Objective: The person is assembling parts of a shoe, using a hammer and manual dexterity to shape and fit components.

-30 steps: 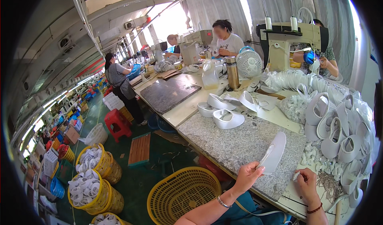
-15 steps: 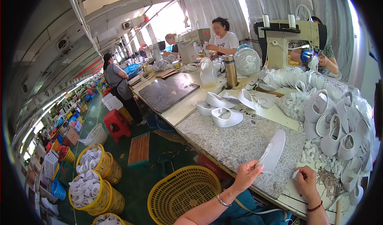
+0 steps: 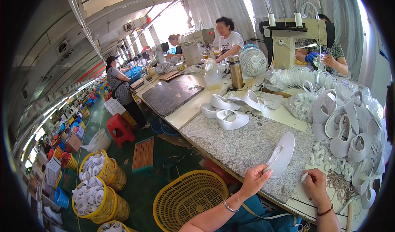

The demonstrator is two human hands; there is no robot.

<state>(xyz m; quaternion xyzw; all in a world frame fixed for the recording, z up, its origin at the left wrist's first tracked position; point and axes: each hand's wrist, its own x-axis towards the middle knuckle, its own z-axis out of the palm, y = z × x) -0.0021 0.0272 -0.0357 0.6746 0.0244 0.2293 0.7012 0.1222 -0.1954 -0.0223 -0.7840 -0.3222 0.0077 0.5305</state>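
Note:
My left hand [image 3: 255,179] pinches a white shoe upper [image 3: 282,153] by its near end, holding it tilted just above the speckled stone slab [image 3: 247,147]. The upper's rounded end points up and away. My right hand [image 3: 317,184] is closed on a small white piece [image 3: 304,177], too small to make out, near the slab's right edge. Beyond my hands, a few finished-looking white uppers [image 3: 233,119] stand on the slab. On the right, a heap of white uppers [image 3: 343,139] lies beside small white scraps [image 3: 323,156] and thin brown bits [image 3: 340,190].
A yellow basket [image 3: 161,209] stands below the table edge, left of my forearm. Yellow baskets of white pieces [image 3: 92,197] and a red stool [image 3: 120,130] are on the floor. A steel flask [image 3: 235,72], a fan [image 3: 253,62] and a sewing machine [image 3: 302,38] stand farther back; co-workers sit behind.
My hands keep nearly the same hold and place; the upper has turned slightly. The co-worker in white has lowered an arm toward the table, and the standing person has shifted slightly.

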